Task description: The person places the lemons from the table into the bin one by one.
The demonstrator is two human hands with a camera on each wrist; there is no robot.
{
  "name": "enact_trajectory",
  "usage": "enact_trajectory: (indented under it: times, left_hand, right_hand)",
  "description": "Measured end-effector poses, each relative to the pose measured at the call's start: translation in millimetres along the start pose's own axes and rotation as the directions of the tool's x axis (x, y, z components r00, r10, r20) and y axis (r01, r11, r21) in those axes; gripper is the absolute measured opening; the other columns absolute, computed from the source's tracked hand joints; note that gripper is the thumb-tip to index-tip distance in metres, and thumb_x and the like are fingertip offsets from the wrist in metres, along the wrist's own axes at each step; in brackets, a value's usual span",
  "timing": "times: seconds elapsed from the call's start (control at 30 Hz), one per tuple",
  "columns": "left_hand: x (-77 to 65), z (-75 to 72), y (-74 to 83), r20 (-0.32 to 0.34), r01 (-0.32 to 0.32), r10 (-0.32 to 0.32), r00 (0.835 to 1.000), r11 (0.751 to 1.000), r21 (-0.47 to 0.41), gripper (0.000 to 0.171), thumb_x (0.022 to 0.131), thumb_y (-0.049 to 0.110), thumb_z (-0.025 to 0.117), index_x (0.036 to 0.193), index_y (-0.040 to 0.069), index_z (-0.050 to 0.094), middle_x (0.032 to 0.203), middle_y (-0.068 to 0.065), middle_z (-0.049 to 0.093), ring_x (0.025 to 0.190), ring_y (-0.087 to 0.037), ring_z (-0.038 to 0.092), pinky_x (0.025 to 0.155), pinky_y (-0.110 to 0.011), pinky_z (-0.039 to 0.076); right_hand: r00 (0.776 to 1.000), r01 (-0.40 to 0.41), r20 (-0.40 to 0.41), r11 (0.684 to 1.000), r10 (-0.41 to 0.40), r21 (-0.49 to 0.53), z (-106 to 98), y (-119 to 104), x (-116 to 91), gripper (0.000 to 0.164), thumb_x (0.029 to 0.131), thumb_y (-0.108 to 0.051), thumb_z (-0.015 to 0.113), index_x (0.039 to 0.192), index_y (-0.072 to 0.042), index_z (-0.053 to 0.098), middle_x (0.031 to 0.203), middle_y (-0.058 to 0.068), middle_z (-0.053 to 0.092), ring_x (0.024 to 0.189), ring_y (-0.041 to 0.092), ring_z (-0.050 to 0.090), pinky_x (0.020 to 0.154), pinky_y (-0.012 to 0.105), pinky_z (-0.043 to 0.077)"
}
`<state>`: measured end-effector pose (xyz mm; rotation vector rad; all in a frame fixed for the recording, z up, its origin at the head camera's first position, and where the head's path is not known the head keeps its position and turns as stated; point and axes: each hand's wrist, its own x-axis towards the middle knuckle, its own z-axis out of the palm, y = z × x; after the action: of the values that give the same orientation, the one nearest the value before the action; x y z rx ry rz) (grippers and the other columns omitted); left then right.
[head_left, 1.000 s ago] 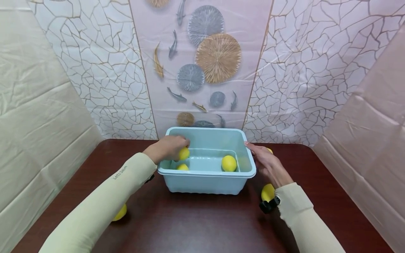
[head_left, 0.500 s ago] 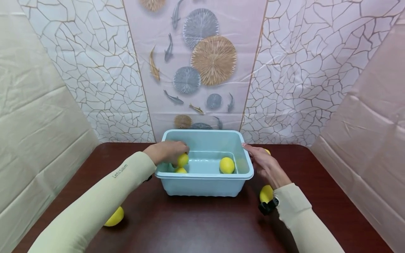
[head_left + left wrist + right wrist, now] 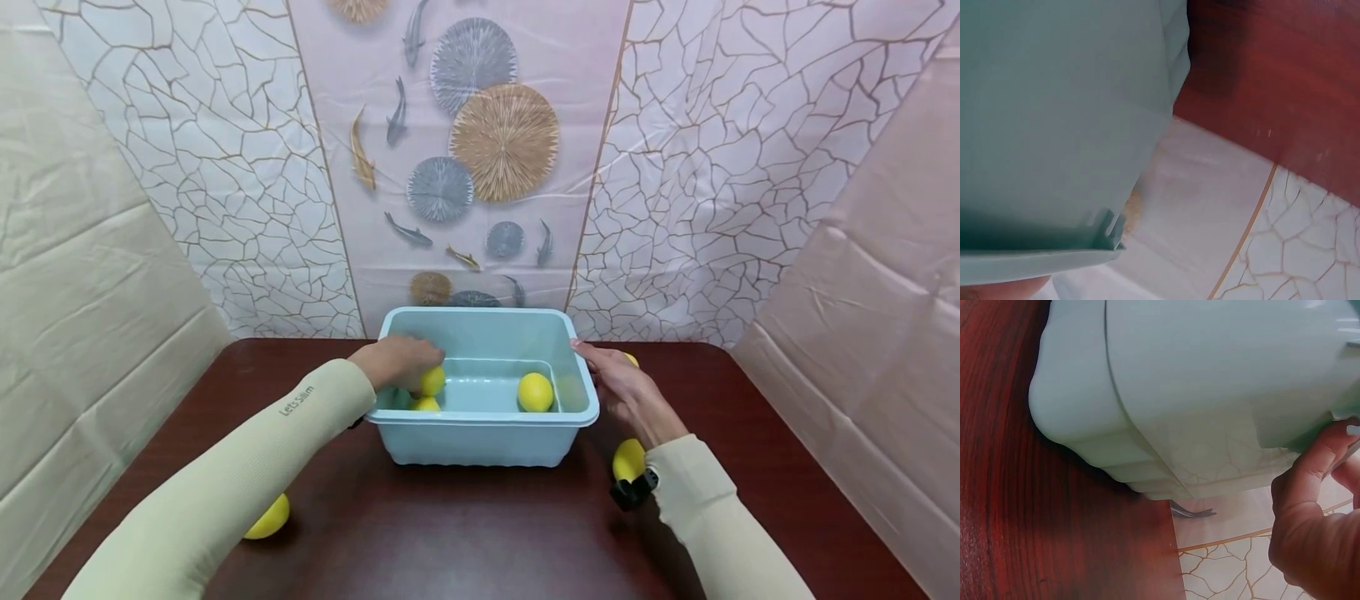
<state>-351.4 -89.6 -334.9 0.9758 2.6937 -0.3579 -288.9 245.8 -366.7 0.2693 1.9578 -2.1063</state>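
A light blue plastic tub [image 3: 480, 442] stands on the dark table. My left hand [image 3: 401, 360] reaches over its left rim and holds a yellow lemon [image 3: 432, 381] inside; most of the fingers are hidden. Just below, a second lemon [image 3: 425, 404] lies partly behind the front wall. Another lemon [image 3: 536, 392] sits at the tub's right end. My right hand [image 3: 626, 385] grips the right rim, with the thumb on top. In the right wrist view the right hand [image 3: 1316, 506] curls its fingers at the rim. The left wrist view shows mainly the tub's outer wall [image 3: 1060, 125].
One lemon [image 3: 628, 461] lies beside the right wrist, and another [image 3: 632, 360] shows partly behind the right hand. At the left, a lemon [image 3: 270, 517] is partly covered by the left sleeve. A patterned sheet [image 3: 480, 250] hangs behind the table.
My left hand has lowered the lemon slightly inside the tub, towards the one beneath it. The right hand stays on the rim. The head view has shifted slightly.
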Motion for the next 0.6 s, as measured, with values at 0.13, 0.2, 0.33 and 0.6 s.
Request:
enact_trajectory:
  times: [0.13, 0.2, 0.33, 0.6]
  left_hand:
    - [-2.0, 1.4, 1.1, 0.021, 0.014, -0.015, 1.000, 1.000, 0.010, 0.034, 0.093, 0.018, 0.079, 0.124, 0.012, 0.064, 0.104, -0.004, 0.063, 0.091, -0.023, 0.056, 0.086, -0.040, 0.052]
    - [-2.2, 2.1, 1.2, 0.035, 0.009, -0.009, 0.999, 1.000, 0.009, 0.031, 0.096, 0.017, 0.077, 0.124, 0.014, 0.064, 0.105, -0.004, 0.063, 0.090, -0.022, 0.055, 0.085, -0.039, 0.051]
    - [-2.2, 3.1, 2.5, 0.061, -0.013, 0.013, 0.998, 1.000, 0.004, 0.024, 0.101, 0.013, 0.070, 0.124, 0.018, 0.063, 0.105, -0.002, 0.062, 0.090, -0.022, 0.053, 0.083, -0.037, 0.047]
    - [-2.2, -0.5, 5.6, 0.070, 0.006, -0.003, 0.998, 0.999, -0.043, 0.035, 0.104, 0.012, 0.065, 0.139, 0.015, 0.062, 0.122, -0.005, 0.068, 0.099, -0.022, 0.057, 0.093, -0.040, 0.050]
  right_hand:
    - [1.000, -0.001, -0.002, 1.000, 0.001, 0.008, 1.5, -1.8, 0.0, 0.065, 0.107, -0.043, 0.062, 0.152, 0.001, 0.051, 0.104, 0.000, 0.075, 0.091, 0.012, 0.067, 0.087, 0.032, 0.062]
    - [1.000, -0.002, -0.004, 1.000, 0.002, 0.012, 2.5, -2.1, 0.0, 0.065, 0.107, -0.043, 0.062, 0.152, 0.002, 0.050, 0.101, -0.001, 0.076, 0.091, 0.012, 0.068, 0.085, 0.031, 0.062]
    - [1.000, 0.002, -0.010, 1.000, -0.002, 0.013, 4.0, -1.3, -0.3, 0.065, 0.107, -0.041, 0.062, 0.152, 0.004, 0.049, 0.093, -0.003, 0.077, 0.089, 0.011, 0.070, 0.080, 0.030, 0.061]
    - [1.000, 0.008, -0.008, 1.000, -0.008, 0.006, 3.5, -1.9, -2.2, 0.063, 0.107, -0.041, 0.062, 0.150, 0.005, 0.050, 0.094, -0.002, 0.076, 0.087, 0.011, 0.068, 0.078, 0.028, 0.061]
